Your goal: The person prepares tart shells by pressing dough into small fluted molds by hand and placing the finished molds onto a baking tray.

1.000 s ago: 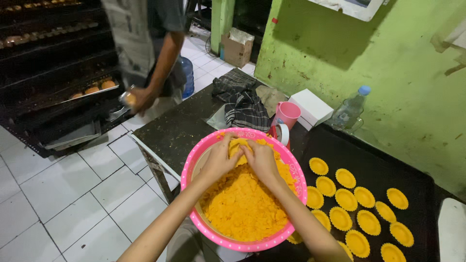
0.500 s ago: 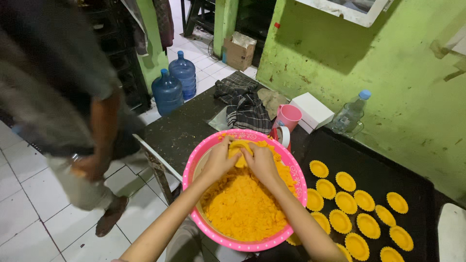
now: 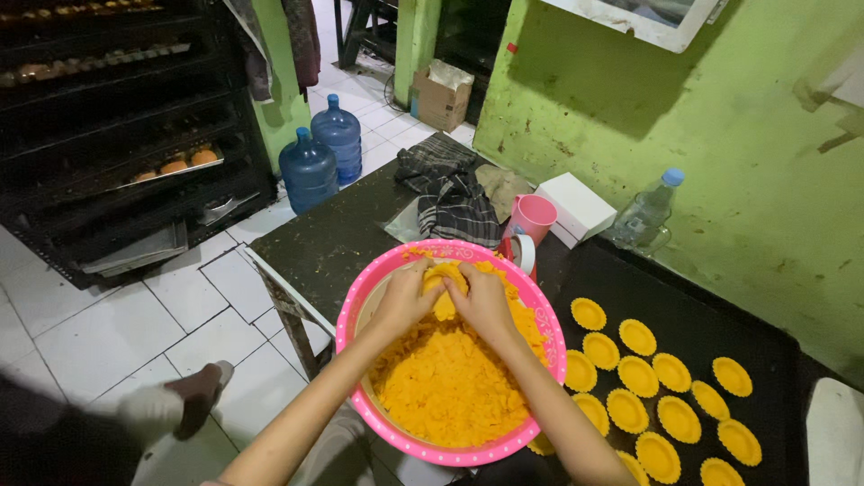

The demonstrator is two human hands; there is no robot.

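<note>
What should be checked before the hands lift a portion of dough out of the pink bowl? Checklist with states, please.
1. Both hands on the dough: ok. Left hand and right hand meet on a lump at the far side of the pink bowl.
2. Grip closed around the lump: cannot tell, the fingertips are hidden.
3. Bowl fully on the table: not ok, its near rim overhangs the edge.
4. Filled yellow moulds apart from the bowl: ok.
5. Free space on the black tray: ok, bare area toward the wall.
6. Pink cup behind the bowl upright: ok.
</note>
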